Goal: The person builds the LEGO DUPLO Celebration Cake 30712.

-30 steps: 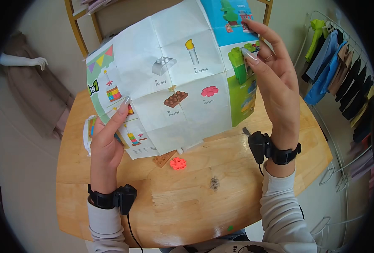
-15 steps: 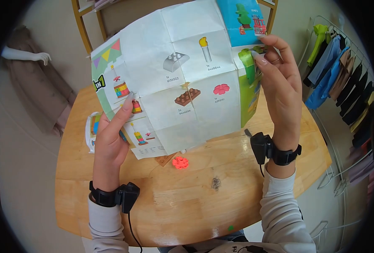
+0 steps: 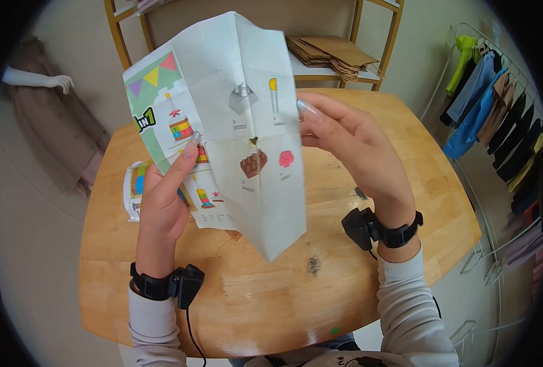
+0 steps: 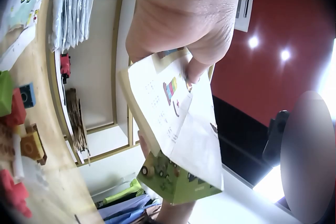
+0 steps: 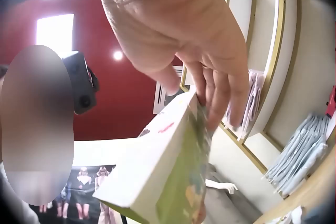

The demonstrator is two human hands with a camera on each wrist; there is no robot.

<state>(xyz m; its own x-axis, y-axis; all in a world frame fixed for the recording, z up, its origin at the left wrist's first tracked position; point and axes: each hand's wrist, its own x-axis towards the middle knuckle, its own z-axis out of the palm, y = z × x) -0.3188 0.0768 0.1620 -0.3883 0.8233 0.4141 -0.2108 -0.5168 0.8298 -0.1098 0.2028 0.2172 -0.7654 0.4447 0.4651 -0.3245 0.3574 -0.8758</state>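
Right hand [image 3: 366, 150] has shifted left; the instruction sheet's [image 3: 222, 140] right panels now turn back, out of head view. Left hand [image 3: 164, 202] grips the left side, thumb in front; right fingers pinch the right edge. Sheet: above wooden table [image 3: 271, 306]. Far: brown paper bags [image 3: 326, 52], shelved.

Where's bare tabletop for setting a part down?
Free: table between the leaflet and near edge, bar a green dot; also right of the right hand. Crowded: behind the leaflet, where bricks cluster in the left wrist view.
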